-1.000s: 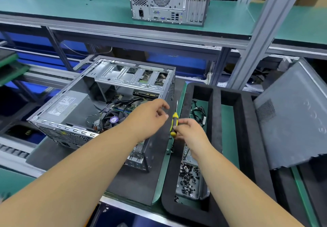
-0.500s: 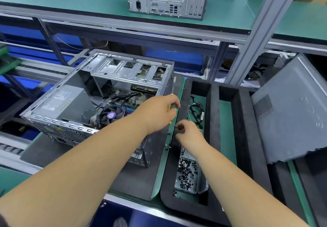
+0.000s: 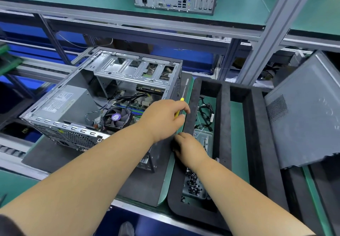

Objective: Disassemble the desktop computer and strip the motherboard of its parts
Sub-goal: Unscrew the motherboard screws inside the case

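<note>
My left hand (image 3: 163,119) is gripping the yellow-handled screwdriver (image 3: 181,105); my right hand (image 3: 187,148), curled, is holding what I cannot tell. The open grey metal computer case (image 3: 103,103) is lying at ten o'clock. The long shaft could be scratching the motherboard.

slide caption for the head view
Left hand holds a yellow screwdriver beside the opened desktop case.

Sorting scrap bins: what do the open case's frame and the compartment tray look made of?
Open computer case: looks like bare sheet steel, silvery with stamped slots and punched vent holes. Compartment tray: looks like black foam, matte with thick, soft-edged walls; a green base shows inside.
</note>
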